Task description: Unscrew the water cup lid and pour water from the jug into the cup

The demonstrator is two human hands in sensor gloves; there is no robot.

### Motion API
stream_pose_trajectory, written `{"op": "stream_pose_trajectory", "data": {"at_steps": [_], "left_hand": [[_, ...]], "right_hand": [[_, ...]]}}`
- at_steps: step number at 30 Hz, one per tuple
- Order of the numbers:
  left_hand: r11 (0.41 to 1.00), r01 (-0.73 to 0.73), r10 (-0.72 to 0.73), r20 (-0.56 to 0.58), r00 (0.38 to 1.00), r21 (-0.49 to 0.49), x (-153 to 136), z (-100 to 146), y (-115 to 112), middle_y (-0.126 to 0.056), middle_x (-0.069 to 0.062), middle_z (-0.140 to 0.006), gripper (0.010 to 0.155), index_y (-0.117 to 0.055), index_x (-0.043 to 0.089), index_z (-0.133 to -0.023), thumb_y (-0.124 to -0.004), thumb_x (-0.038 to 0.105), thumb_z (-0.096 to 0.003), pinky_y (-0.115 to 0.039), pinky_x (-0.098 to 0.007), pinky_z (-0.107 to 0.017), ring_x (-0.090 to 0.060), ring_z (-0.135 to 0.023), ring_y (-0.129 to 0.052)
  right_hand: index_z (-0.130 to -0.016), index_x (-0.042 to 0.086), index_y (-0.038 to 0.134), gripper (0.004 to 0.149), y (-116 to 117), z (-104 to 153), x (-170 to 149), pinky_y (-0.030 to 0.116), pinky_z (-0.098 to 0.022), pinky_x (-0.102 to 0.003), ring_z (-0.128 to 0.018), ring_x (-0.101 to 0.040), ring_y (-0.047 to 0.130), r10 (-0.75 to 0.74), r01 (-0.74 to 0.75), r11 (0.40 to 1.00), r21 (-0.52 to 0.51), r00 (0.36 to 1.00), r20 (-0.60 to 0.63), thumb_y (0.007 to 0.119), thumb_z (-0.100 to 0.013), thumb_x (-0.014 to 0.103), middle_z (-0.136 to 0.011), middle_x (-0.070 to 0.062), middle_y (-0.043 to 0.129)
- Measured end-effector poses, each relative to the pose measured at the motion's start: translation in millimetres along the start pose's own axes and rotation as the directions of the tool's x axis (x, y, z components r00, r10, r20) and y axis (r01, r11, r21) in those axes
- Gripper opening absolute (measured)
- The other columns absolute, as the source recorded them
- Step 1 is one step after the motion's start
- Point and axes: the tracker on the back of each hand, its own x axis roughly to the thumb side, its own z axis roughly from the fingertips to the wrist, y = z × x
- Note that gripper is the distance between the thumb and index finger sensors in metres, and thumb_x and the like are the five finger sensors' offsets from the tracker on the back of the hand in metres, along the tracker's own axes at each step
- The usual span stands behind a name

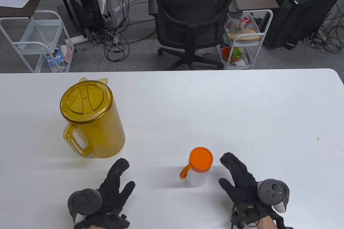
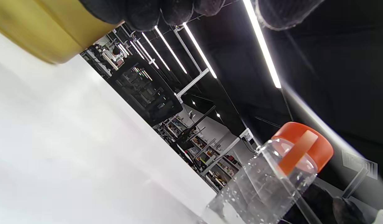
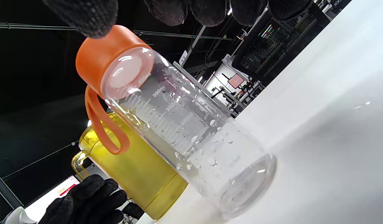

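A clear water cup (image 1: 197,177) with an orange screw lid (image 1: 201,158) and an orange loop strap (image 1: 184,172) stands upright near the table's front, between my hands. The amber lidded jug (image 1: 92,117) stands at the left, handle (image 1: 75,139) toward me. My left hand (image 1: 115,183) rests on the table below the jug, fingers relaxed, holding nothing. My right hand (image 1: 236,175) lies just right of the cup with fingers spread, apart from it. In the right wrist view the cup (image 3: 191,133) and its lid (image 3: 101,59) sit below my fingertips (image 3: 85,15), with the jug (image 3: 138,174) behind. The left wrist view shows the cup (image 2: 266,183) and jug base (image 2: 39,31).
The white table (image 1: 215,111) reaches to its far edge at mid-frame. Beyond it stand a black office chair (image 1: 193,19), two white wire carts (image 1: 35,41) (image 1: 244,41) and computer towers with cables on the floor.
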Motion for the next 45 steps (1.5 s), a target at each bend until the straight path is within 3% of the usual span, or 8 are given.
{"op": "stream_pose_trajectory", "data": {"at_steps": [17,25,31,36,39,45], "left_hand": [[0.999,0.026,-0.026,0.015,1.0,-0.024,4,2,-6,-0.044,-0.013,-0.117,0.082,-0.033,0.017,-0.11,-0.066,0.059,-0.0475,-0.057,-0.055,-0.074,-0.044,-0.105,-0.058],[0.996,-0.056,0.057,0.016,0.998,-0.067,11,-6,-19,-0.042,-0.013,-0.117,0.083,-0.031,0.017,-0.11,-0.067,0.059,-0.0477,-0.057,-0.056,-0.075,-0.044,-0.106,-0.056],[0.959,-0.224,0.226,-0.009,0.974,-0.175,29,-14,-52,-0.037,-0.015,-0.117,0.087,-0.023,0.014,-0.11,-0.066,0.058,-0.0483,-0.055,-0.058,-0.075,-0.046,-0.105,-0.055],[0.951,-0.167,0.165,-0.029,0.986,-0.26,38,-29,-77,-0.028,-0.015,-0.119,0.093,-0.016,0.014,-0.11,-0.069,0.059,-0.0479,-0.051,-0.057,-0.077,-0.046,-0.108,-0.049],[0.916,-0.145,0.13,-0.065,0.989,-0.373,44,-38,-93,-0.019,-0.015,-0.12,0.101,-0.008,0.015,-0.109,-0.075,0.058,-0.0464,-0.047,-0.057,-0.079,-0.046,-0.11,-0.042],[0.903,-0.114,0.063,-0.137,0.989,-0.414,48,-55,-123,-0.01,-0.015,-0.119,0.117,-0.001,0.014,-0.107,-0.085,0.059,-0.0393,-0.042,-0.057,-0.082,-0.046,-0.112,-0.035]], "right_hand": [[-0.114,0.022,0.048,0.071,-1,0,2,0.052,-0.075,-0.063,-0.106,-0.049,0.047,-0.014,0.014,1.0,0.01,1.0,0.007,0.065,-0.055,0.059,-0.121,-0.014,0.04],[-0.113,0.022,0.049,0.071,-1,0,2,0.052,-0.075,-0.063,-0.106,-0.049,0.047,-0.02,0.02,1.0,0.0,1.0,0.001,0.065,-0.055,0.059,-0.121,-0.014,0.04],[-0.114,0.022,0.047,0.071,-2,0,3,0.052,-0.075,-0.063,-0.107,-0.049,0.046,-0.03,0.03,0.999,-0.013,1.0,0.0,0.065,-0.056,0.058,-0.121,-0.013,0.039],[-0.114,0.022,0.047,0.07,-2,0,3,0.052,-0.075,-0.063,-0.107,-0.049,0.046,-0.03,0.03,0.999,-0.012,1.0,0.007,0.064,-0.056,0.058,-0.121,-0.013,0.038],[-0.114,0.022,0.046,0.071,-3,0,3,0.052,-0.075,-0.064,-0.107,-0.049,0.046,-0.039,0.04,0.999,-0.015,0.999,0.01,0.064,-0.056,0.058,-0.122,-0.013,0.038],[-0.114,0.022,0.046,0.071,-3,0,4,0.052,-0.075,-0.064,-0.107,-0.049,0.046,-0.046,0.047,0.999,-0.021,0.999,0.019,0.063,-0.056,0.058,-0.122,-0.013,0.038]]}}
